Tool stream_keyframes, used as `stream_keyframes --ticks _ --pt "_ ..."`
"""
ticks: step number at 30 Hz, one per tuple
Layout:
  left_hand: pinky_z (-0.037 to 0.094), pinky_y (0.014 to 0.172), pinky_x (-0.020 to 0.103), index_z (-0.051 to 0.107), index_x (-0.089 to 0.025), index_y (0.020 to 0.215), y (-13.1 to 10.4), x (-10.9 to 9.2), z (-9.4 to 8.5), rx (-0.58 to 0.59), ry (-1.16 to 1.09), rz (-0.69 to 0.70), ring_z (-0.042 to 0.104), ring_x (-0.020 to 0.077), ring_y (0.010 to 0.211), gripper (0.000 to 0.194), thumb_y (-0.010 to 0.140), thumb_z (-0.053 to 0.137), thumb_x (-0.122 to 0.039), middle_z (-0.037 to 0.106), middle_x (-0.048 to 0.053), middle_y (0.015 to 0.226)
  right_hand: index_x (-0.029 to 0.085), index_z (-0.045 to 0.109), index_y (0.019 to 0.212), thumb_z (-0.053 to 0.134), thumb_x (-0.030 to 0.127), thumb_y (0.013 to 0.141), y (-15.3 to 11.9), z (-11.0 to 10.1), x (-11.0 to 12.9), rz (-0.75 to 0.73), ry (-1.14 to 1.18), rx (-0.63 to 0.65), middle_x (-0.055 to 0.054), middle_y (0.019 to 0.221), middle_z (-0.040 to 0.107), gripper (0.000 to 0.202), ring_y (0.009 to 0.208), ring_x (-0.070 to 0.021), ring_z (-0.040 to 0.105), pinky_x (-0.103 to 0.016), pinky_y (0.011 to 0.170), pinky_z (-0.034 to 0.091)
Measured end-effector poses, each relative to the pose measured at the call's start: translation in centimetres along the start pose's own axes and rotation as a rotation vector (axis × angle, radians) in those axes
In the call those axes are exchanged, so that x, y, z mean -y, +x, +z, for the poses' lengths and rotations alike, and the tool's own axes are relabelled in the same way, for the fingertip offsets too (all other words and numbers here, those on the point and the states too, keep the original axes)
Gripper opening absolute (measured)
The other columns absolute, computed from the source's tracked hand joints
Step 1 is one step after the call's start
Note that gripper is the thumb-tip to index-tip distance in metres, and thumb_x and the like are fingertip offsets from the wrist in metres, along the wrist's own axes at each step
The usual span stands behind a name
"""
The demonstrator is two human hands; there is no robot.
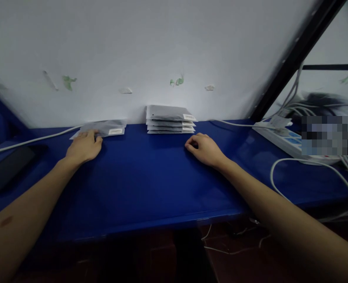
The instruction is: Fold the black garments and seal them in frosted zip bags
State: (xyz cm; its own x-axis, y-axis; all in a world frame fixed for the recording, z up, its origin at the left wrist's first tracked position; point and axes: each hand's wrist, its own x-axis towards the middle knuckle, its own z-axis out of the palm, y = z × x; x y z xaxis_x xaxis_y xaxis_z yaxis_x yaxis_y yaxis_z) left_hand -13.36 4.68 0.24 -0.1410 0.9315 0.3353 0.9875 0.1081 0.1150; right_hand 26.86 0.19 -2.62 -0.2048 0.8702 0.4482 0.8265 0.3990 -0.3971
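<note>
My left hand (85,146) lies on the near left part of a grey plastic packet (105,126) with a white label, its fingers spread over the packet. Against the wall at the middle stands a stack of several similar grey packets (168,114), their white labels at the right corners. My right hand (205,149) rests on the blue table (150,177) just right of and in front of the stack, not touching it. Its fingers are curled together, and whatever may be inside them is hidden.
A dark phone-like object (9,169) lies at the left, near a white cable (35,139). At the right are a white power strip (280,139) and tangled cables. Behind the table rises a white wall (162,47) with scraps of green and white tape.
</note>
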Motion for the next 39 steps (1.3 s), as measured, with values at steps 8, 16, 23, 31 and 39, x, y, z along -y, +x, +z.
stream_keyframes --ticks 8,16,23,31,39 --pt "0.042 0.105 0.045 0.065 -0.018 0.112 -3.8 -5.9 -2.0 -0.114 0.061 0.427 0.055 0.0312 0.119 0.037 0.097 0.036 -0.036 0.064 0.012 0.122 0.020 0.071 0.082 0.054 0.028 0.084 0.2 0.4 -0.6 0.003 -0.007 0.004 -0.007 0.086 0.067 0.018 0.081 -0.0202 0.058 -0.038 0.083 0.044" --pt "0.048 0.094 0.049 0.060 -0.014 0.115 -6.7 -11.6 -1.0 0.072 0.036 0.230 0.051 0.0357 0.121 0.035 0.095 0.040 -0.036 0.059 0.019 0.125 0.020 0.068 0.083 0.051 0.031 0.085 0.4 0.1 0.1 0.114 -0.045 -0.023 -0.008 0.084 0.069 0.020 0.077 -0.0211 0.060 -0.037 0.075 0.044" --pt "0.049 0.092 0.052 0.064 -0.017 0.104 -6.4 -10.3 -1.6 0.079 -0.035 0.329 0.055 0.0365 0.114 0.033 0.094 0.041 -0.038 0.064 0.017 0.114 0.015 0.058 0.118 0.051 0.028 0.085 3.9 0.3 -0.9 0.114 -0.230 -0.441 -0.019 0.116 0.060 0.036 0.106 -0.0328 0.054 -0.047 0.088 0.041" --pt "0.053 0.082 0.045 0.066 -0.024 0.093 -5.5 -9.7 -2.0 0.077 -0.134 0.274 0.066 0.0310 0.100 0.025 0.092 0.047 -0.040 0.071 0.008 0.102 0.019 0.056 0.128 0.053 0.023 0.088 3.7 0.7 -1.5 0.020 -0.351 -0.304 -0.016 0.110 0.065 0.040 0.104 -0.0347 0.053 -0.051 0.090 0.039" --pt "0.053 0.090 0.044 0.064 -0.022 0.111 -6.6 -10.7 -3.1 -0.045 -0.243 0.189 0.062 0.0294 0.108 0.032 0.097 0.042 -0.040 0.069 0.009 0.115 0.019 0.065 0.110 0.049 0.022 0.093 2.1 -0.3 3.4 -0.298 -0.272 -0.205 -0.016 0.125 0.062 0.024 0.115 -0.0306 0.053 -0.046 0.097 0.042"
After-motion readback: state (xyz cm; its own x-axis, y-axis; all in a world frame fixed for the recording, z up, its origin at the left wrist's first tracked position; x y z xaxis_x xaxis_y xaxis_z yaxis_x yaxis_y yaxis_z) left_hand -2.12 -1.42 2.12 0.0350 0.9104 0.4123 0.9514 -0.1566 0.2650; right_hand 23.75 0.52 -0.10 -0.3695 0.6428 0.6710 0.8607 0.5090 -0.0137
